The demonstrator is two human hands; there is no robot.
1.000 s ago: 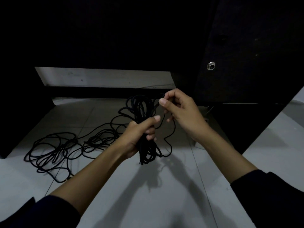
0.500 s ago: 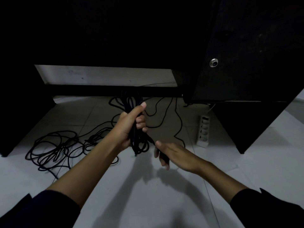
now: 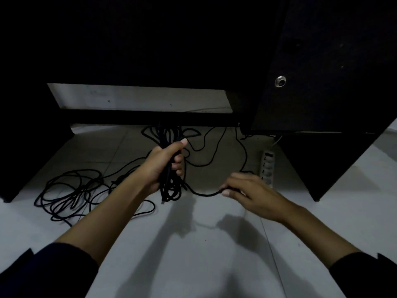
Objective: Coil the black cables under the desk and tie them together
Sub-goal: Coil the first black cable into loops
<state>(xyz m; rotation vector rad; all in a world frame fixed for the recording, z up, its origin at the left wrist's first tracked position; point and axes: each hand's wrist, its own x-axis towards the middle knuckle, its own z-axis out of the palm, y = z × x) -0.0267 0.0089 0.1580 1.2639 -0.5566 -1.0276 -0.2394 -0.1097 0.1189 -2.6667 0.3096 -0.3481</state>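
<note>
Left hand (image 3: 164, 162) grips coil (image 3: 169, 186); right hand (image 3: 247, 190) pinches strand (image 3: 204, 194).

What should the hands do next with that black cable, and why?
Probably the right hand should carry its loose strand back up to the bundle and lay on another loop. The left hand grips a bunch of coils, while the right pinches a slack stretch running from them, and a loose tangle lies uncoiled on the floor.
</note>
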